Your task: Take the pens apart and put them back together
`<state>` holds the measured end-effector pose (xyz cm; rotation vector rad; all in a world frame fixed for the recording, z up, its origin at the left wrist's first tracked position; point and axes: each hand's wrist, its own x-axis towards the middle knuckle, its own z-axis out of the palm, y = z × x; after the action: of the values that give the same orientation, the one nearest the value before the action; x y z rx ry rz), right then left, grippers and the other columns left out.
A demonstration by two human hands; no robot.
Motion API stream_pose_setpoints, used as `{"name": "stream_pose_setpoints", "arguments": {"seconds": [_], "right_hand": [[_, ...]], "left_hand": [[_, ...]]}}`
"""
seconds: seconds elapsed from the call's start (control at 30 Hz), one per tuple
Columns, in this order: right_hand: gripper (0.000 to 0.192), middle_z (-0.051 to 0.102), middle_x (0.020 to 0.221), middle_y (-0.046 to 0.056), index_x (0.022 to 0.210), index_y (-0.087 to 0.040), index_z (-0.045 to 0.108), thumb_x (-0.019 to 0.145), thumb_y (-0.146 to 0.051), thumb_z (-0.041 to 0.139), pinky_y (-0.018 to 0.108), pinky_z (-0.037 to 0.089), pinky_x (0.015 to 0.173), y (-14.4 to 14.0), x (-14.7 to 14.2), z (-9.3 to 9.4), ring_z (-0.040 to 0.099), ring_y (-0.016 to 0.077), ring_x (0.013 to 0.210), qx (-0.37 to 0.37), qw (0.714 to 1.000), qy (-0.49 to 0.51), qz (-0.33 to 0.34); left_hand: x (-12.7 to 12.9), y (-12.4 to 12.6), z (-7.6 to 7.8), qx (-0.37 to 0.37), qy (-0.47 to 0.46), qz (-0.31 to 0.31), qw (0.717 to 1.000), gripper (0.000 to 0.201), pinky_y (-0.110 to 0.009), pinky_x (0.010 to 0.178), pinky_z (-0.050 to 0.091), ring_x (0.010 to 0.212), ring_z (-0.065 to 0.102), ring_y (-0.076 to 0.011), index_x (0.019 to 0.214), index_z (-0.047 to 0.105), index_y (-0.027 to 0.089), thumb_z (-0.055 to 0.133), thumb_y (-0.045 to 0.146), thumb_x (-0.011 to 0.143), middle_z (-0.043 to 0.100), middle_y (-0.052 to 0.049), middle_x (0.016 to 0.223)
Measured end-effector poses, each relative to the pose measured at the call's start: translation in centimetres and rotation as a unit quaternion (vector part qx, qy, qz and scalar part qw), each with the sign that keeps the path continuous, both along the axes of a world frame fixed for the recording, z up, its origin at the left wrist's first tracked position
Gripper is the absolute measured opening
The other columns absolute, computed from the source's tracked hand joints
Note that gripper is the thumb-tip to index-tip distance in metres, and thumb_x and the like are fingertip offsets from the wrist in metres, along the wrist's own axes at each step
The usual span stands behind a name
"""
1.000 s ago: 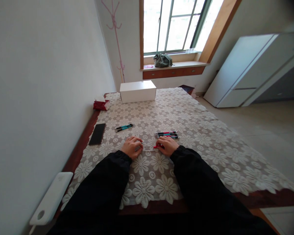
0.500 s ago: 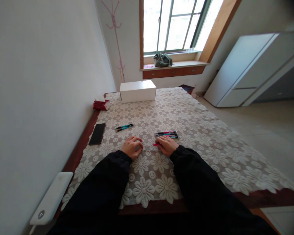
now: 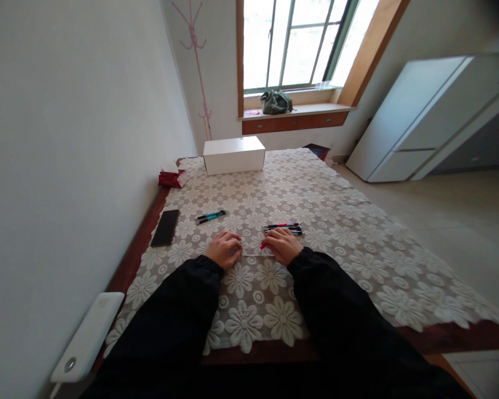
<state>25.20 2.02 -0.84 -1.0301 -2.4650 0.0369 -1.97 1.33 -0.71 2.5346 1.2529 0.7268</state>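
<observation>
A thin white refill rod [image 3: 255, 255] lies flat and crosswise on the lace-covered bench, its ends running under the fingers on either side, with a red pen piece [image 3: 264, 245] tilted just beyond it, mostly covered, only its tip showing

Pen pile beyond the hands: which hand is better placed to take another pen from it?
Right, probably. The right hand lies just in front of the pen pile, its fingers nearly touching it. The left hand is farther off, nearer the two teal pens.
</observation>
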Motion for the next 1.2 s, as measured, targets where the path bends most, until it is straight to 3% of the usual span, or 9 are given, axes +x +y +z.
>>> {"name": "stream_pose_setpoints", "arguments": {"seconds": [0.23,0.5,0.67,0.9,1.2], "right_hand": [[0.015,0.069,0.100,0.005,0.093,-0.024,0.069,0.094,-0.022,0.054,0.036,0.035,0.091,0.08,0.26,0.17,0.055,0.0216,0.096,-0.015,0.999,-0.016,-0.027],[0.015,0.068,0.101,0.008,0.092,-0.023,0.068,0.093,-0.025,0.054,0.037,0.035,0.087,0.27,0.45,-0.04,0.056,0.0243,0.098,-0.049,0.989,-0.058,-0.127],[0.016,0.067,0.108,0.008,0.102,-0.022,0.068,0.092,-0.023,0.055,0.036,0.036,0.088,0.17,0.29,-0.04,0.056,0.0242,0.101,-0.037,0.993,-0.034,-0.111],[0.017,0.067,0.102,0.008,0.099,-0.022,0.068,0.093,-0.022,0.052,0.035,0.039,0.087,-0.11,-0.14,0.17,0.055,0.0225,0.097,-0.019,0.999,-0.002,-0.028],[0.017,0.067,0.098,0.008,0.095,-0.021,0.069,0.092,-0.021,0.052,0.035,0.042,0.085,0.46,0.73,0.05,0.057,0.0238,0.098,-0.027,0.991,-0.013,-0.127]], "left_hand": [[0.04,-0.03,0.19,0.003,-0.012,0.011,1.000,0.008,-0.044,0.102,0.045,0.112,0.058,-0.0240,0.088,0.071,0.024,0.063,0.025,0.086,0.069,-0.005,0.111],[-0.02,0.21,0.20,-0.010,-0.023,0.057,0.998,0.014,-0.042,0.100,0.046,0.113,0.058,-0.0246,0.097,0.069,0.023,0.059,0.021,0.088,0.070,-0.007,0.110],[-0.04,0.25,0.11,-0.026,-0.009,0.082,0.996,0.023,-0.043,0.099,0.047,0.111,0.060,-0.0264,0.107,0.066,0.020,0.055,0.017,0.087,0.070,-0.008,0.110],[-0.13,0.28,-0.06,-0.034,0.010,0.079,0.996,0.017,-0.043,0.096,0.047,0.107,0.061,-0.0260,0.100,0.068,0.022,0.056,0.017,0.088,0.071,-0.006,0.108],[-0.16,0.36,0.03,-0.041,0.006,0.071,0.997,0.014,-0.041,0.094,0.047,0.103,0.062,-0.0242,0.097,0.068,0.022,0.058,0.019,0.089,0.071,-0.005,0.104]]}}
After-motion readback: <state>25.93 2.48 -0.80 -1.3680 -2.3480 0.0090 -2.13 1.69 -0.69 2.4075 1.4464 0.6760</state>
